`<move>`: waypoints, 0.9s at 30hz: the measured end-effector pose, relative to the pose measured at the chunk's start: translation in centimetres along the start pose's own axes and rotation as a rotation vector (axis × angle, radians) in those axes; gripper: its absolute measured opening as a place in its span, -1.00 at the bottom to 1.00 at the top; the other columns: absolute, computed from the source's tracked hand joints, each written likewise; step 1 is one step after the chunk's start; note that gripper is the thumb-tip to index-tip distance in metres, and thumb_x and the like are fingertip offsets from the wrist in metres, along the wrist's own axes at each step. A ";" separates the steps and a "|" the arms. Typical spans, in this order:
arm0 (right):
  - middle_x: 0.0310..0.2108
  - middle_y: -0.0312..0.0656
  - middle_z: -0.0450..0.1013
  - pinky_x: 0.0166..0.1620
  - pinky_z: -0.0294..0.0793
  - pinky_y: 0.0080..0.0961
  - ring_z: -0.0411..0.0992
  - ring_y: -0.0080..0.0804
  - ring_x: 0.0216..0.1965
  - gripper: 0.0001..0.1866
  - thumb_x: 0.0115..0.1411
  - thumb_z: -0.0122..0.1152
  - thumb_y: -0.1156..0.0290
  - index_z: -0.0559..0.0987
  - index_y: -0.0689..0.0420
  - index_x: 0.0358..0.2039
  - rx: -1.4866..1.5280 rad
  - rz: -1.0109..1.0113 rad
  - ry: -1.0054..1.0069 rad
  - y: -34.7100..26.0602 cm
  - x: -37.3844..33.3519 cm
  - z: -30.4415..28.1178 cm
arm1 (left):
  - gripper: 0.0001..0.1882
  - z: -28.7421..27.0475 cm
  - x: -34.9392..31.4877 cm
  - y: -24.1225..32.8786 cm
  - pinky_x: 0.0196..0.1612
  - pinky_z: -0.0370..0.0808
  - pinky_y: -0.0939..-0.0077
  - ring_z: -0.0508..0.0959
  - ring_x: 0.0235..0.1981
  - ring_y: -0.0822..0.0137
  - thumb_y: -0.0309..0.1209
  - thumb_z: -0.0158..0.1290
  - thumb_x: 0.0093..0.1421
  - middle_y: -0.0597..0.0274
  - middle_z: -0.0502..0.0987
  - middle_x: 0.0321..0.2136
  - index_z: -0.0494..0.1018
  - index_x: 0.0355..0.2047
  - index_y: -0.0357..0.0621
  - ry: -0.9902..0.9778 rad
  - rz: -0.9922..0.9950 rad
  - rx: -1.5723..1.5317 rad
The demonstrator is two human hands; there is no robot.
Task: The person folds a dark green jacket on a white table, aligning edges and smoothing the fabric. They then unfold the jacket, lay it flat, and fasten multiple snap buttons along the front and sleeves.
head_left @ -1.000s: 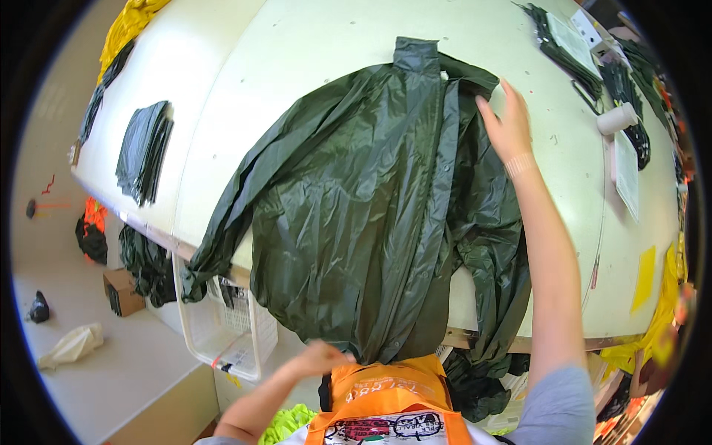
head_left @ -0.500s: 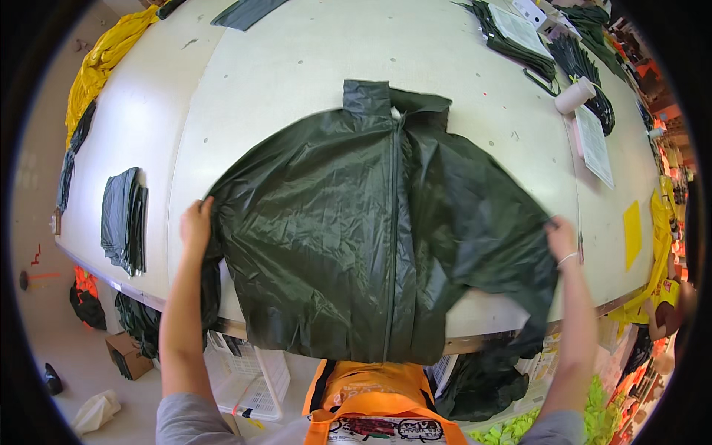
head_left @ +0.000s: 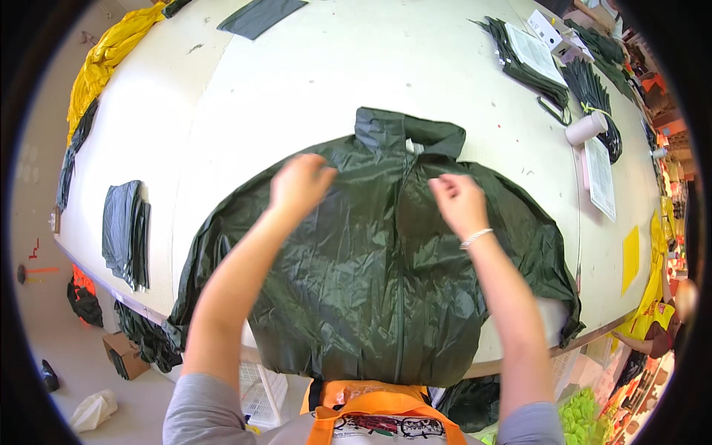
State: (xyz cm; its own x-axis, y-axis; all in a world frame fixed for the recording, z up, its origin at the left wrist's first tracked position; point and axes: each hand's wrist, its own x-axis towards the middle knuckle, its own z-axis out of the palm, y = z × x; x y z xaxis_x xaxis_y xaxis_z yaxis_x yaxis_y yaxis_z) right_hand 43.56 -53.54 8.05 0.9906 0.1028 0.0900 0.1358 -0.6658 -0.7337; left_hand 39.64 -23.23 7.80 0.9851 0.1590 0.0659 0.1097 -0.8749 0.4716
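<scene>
A dark green zip-up rain jacket (head_left: 348,245) lies front side up on the table, its collar (head_left: 382,132) pointing away from me and its hem hanging over the near edge. Both sleeves spread out to the sides and drop toward the edge. Over the chest left of the zipper is my left hand (head_left: 300,182), its fingers loosely apart and holding nothing. My right hand (head_left: 461,204), with a light band at the wrist, is over the chest right of the zipper, fingers loosely bent with nothing seen in them. Whether either hand touches the fabric I cannot tell.
On the white table (head_left: 297,81), a folded dark green stack (head_left: 126,233) lies left. At far right are dark garments with papers (head_left: 530,55), a tied dark bundle (head_left: 593,93) and a whitish cylinder (head_left: 586,128). Yellow fabric (head_left: 111,52) drapes over the far-left edge.
Both hands have let go of the sleeves and moved inward and away from me over the chest. The jacket has come nearer to me, and its sleeves now lie down at the sides.
</scene>
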 end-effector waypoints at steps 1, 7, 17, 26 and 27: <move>-0.36 0.01 0.49 -0.22 0.47 -0.38 0.48 -0.18 -0.36 -0.47 -0.01 0.33 0.02 0.57 0.32 -0.32 0.035 0.096 -0.029 -0.4 0.7 2.4 | -0.65 1.4 1.3 2.7 -0.22 0.48 0.29 0.56 -0.27 0.11 -0.09 0.10 0.09 0.11 0.57 -0.35 0.53 -0.31 -0.12 -0.120 -0.031 -0.046; -0.48 -0.06 0.48 -0.33 0.46 -0.34 0.46 -0.19 -0.48 -0.80 0.02 0.25 0.49 0.48 0.29 -0.34 0.159 0.059 0.175 2.0 2.9 9.9 | -0.38 8.6 6.3 8.1 -0.37 0.51 0.23 0.59 -0.43 0.02 0.20 0.06 0.00 -0.03 0.56 -0.55 0.56 -0.59 -0.22 -0.332 -0.162 0.056; -0.52 -0.33 0.51 -0.43 0.35 -0.75 0.35 -0.76 -0.52 -0.82 0.12 0.26 0.47 0.59 0.35 -0.34 0.562 0.323 0.160 3.8 3.0 10.0 | -0.61 12.2 6.6 7.7 -0.37 0.49 0.22 0.58 -0.44 0.00 -0.12 0.20 0.00 -0.04 0.56 -0.54 0.52 -0.57 -0.29 -0.257 -0.080 -0.102; -0.51 -0.35 0.48 -0.44 0.34 -0.76 0.34 -0.76 -0.53 -0.89 0.13 0.20 0.58 0.57 0.33 -0.32 0.637 0.245 0.087 2.7 2.7 10.8 | -0.83 12.5 7.1 5.2 -0.51 0.34 0.68 0.40 -0.59 0.56 -0.37 -0.03 0.26 0.38 0.42 -0.60 0.38 -0.43 -0.18 -0.670 -0.194 -1.062; -0.52 -0.36 0.47 -0.44 0.33 -0.77 0.32 -0.77 -0.54 -0.90 0.13 0.20 0.58 0.57 0.32 -0.33 0.653 0.253 0.078 2.8 2.7 10.8 | -0.82 12.5 7.0 5.1 -0.50 0.34 0.68 0.40 -0.58 0.56 -0.36 -0.03 0.26 0.37 0.42 -0.60 0.37 -0.43 -0.18 -0.684 -0.183 -1.086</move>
State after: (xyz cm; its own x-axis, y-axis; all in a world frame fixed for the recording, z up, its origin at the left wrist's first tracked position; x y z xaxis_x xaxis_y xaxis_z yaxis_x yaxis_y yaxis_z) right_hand 46.44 -47.16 -1.06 0.9920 -0.0664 -0.1070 -0.1122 -0.0800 -0.9905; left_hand 48.80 -32.27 -0.35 0.8704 -0.3102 -0.3825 0.4031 0.0026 0.9152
